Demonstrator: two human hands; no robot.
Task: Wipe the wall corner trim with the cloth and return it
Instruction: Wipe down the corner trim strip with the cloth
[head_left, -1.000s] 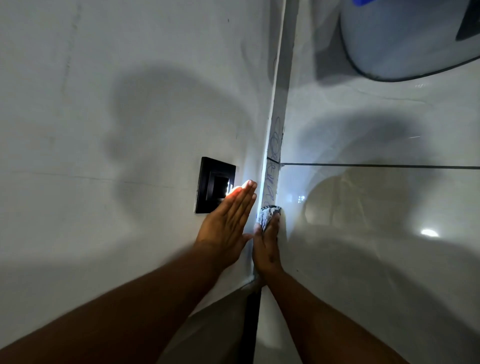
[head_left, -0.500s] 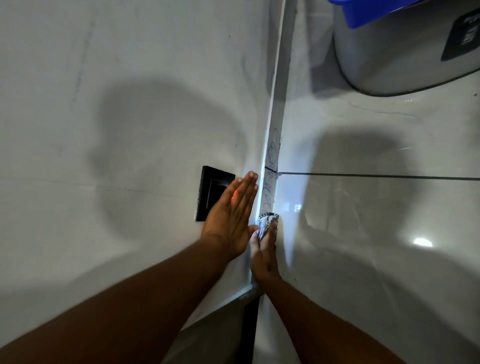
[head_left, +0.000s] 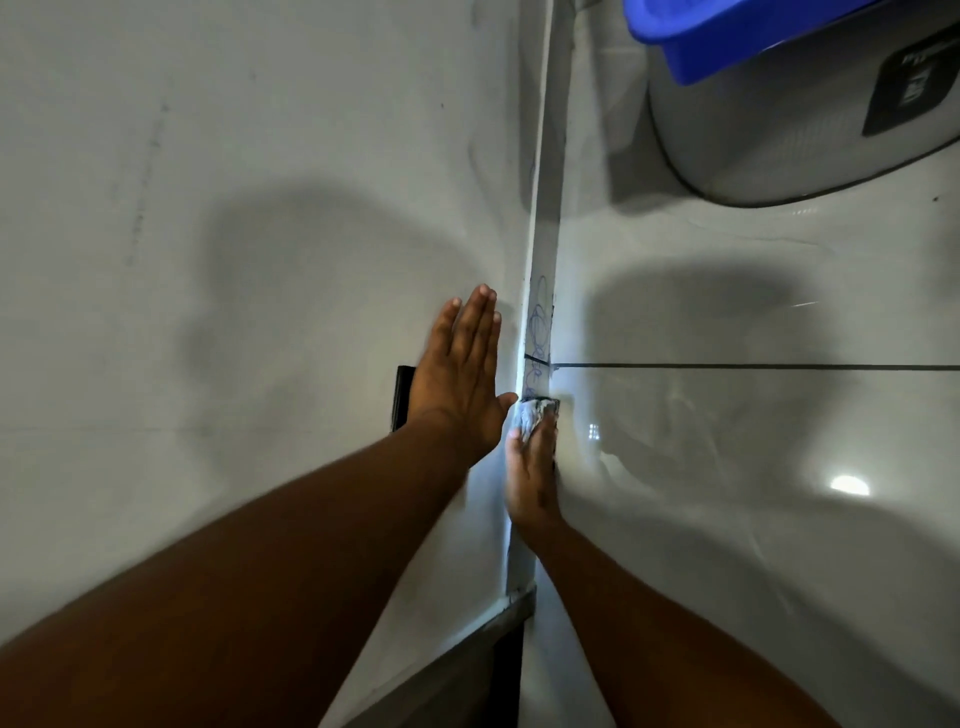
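At the left of the frame is a plain pale wall (head_left: 208, 364), bare apart from shadows. Just left of centre the left hand (head_left: 460, 374) lies flat on it, fingers straight and close together, holding nothing; it covers most of a black wall plate (head_left: 401, 397), and the flat palm looks like a brace to steady the body while the other arm works. Immediately right of it the white corner trim (head_left: 540, 234) runs up the middle of the frame, with blue pen scribbles (head_left: 540, 322) on it above the hands. The right hand (head_left: 532, 467) is pressed against the trim, fingers extended and pinning a bunched grey cloth (head_left: 530, 415) under their tips, so the cloth sits on the trim just below the scribbles, probably to rub them off. Further right are glossy tiles (head_left: 753, 467) crossed by a dark grout line, and in the upper right a blue tub (head_left: 727, 36) on a grey appliance (head_left: 779, 140)
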